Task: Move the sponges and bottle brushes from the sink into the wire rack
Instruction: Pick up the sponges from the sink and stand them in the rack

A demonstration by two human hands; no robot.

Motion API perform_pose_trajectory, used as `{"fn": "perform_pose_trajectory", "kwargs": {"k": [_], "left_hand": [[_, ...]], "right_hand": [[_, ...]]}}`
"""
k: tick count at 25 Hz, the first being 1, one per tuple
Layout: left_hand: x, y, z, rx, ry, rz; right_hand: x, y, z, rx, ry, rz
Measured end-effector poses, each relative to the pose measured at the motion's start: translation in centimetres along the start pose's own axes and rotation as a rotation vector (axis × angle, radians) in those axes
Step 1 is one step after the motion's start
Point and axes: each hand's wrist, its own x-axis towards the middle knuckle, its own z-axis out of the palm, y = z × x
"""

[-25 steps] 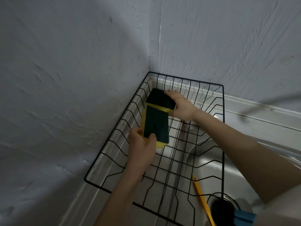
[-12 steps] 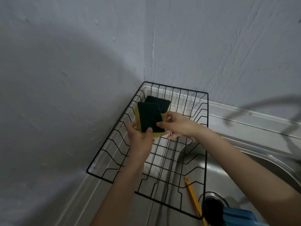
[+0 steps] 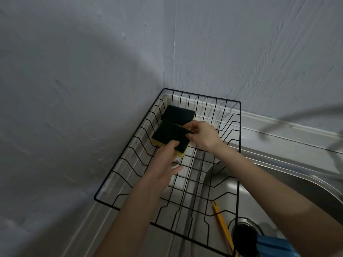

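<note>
A black wire rack (image 3: 239, 145) sits in the corner over the left end of the steel sink (image 3: 278, 193). One green-topped yellow sponge (image 3: 178, 113) lies flat at the rack's far left. A second sponge (image 3: 168, 135) is just in front of it, low in the rack. My left hand (image 3: 163, 164) presses its near edge with the thumb on top. My right hand (image 3: 202, 135) pinches its right end. A yellow brush handle (image 3: 222, 225) lies in the sink by the drain (image 3: 243, 236).
Grey walls meet in a corner right behind the rack. A blue object (image 3: 272, 246) shows at the bottom right, partly cut off by the frame. The sink rim (image 3: 278, 130) runs along the back wall.
Both hands have lowered the second sponge from a raised, tilted hold down into the rack, in front of the first sponge. My right hand moved from the far sponge onto this one.
</note>
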Motion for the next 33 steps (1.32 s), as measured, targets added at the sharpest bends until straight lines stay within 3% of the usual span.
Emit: {"fn": "perform_pose_trajectory", "kwargs": {"k": [12, 18, 22, 33], "left_hand": [[1.2, -0.2, 0.2, 0.009, 0.028, 0.036], [0.2, 0.2, -0.1, 0.093, 0.028, 0.099], [-2.3, 0.5, -0.1, 0.227, 0.040, 0.238], [-13.1, -2.8, 2.0, 0.932, 0.078, 0.789]], "right_hand": [[1.2, 0.4, 1.1, -0.042, 0.131, -0.074], [0.4, 0.0, 0.1, -0.076, 0.114, -0.095], [-1.4, -0.7, -1.3, -0.111, 0.097, -0.121], [-14.3, 0.0, -5.3, -0.114, 0.204, -0.182]]}}
